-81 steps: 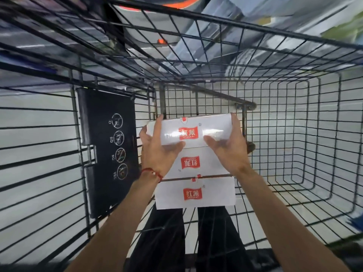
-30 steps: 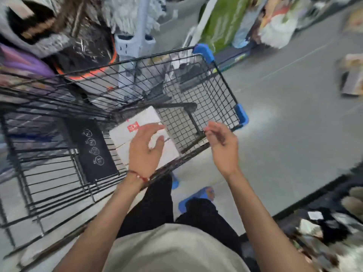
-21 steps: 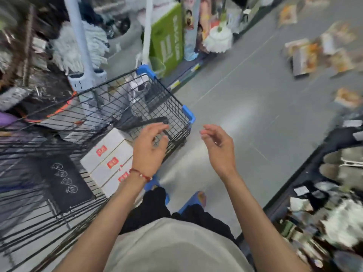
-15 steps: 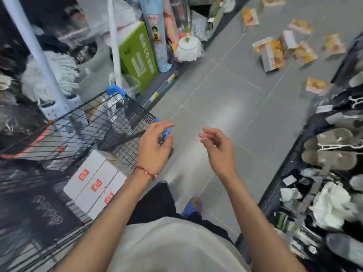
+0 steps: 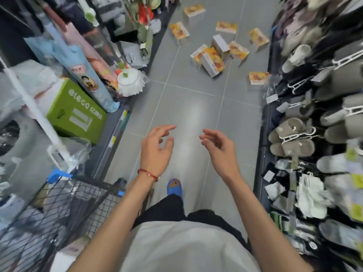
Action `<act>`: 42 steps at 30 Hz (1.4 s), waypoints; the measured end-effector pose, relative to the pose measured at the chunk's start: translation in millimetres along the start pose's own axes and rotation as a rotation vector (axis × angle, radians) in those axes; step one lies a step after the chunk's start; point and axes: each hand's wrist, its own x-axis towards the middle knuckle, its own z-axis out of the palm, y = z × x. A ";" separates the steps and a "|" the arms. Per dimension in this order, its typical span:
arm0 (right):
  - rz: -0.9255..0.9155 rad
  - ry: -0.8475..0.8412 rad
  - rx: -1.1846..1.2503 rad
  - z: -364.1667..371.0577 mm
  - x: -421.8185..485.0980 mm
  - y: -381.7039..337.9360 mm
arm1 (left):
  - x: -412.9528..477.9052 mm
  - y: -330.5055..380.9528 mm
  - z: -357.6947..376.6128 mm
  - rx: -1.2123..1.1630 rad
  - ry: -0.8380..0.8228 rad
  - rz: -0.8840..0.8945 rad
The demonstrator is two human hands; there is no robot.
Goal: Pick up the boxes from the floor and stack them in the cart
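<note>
Several orange boxes (image 5: pixel 213 59) lie scattered at the far end of the floor (image 5: pixel 188 107), well apart from us. We have turned away from the cart (image 5: pixel 78 195), now at the near left edge. Our left hand (image 5: pixel 157 150) and right hand (image 5: pixel 218 148) have let go, each grip loosely spread and empty. We judge the next pickup starts with walking forward.

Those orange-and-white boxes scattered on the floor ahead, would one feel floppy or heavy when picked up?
Probably stiff: the orange-and-white boxes keep sharp edges and flat faces. Likely light for their size, since some lean on each other uncrushed. Unlikely to roll: flat sides rest on the tiled floor.
</note>
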 end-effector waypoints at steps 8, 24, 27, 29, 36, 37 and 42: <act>0.048 0.128 0.085 -4.7 91.9 -33.7 | 123.3 19.7 26.1 -0.024 -0.119 0.011; 0.121 0.145 0.136 -98.4 393.2 -104.7 | 394.9 81.3 160.6 0.015 -0.215 -0.044; 0.136 0.135 0.122 -111.1 442.3 -118.1 | 438.4 88.7 179.5 0.018 -0.213 -0.064; 0.153 0.126 0.116 -116.8 475.6 -125.1 | 471.0 91.5 191.7 0.023 -0.218 -0.085; 0.192 0.156 0.096 -131.7 612.5 -145.7 | 609.5 90.6 237.5 0.032 -0.270 -0.118; 0.195 0.173 0.098 -133.8 632.5 -149.7 | 632.8 89.7 244.7 0.041 -0.287 -0.115; 0.287 0.223 0.114 -140.9 720.5 -169.8 | 741.8 101.2 273.9 0.073 -0.381 -0.127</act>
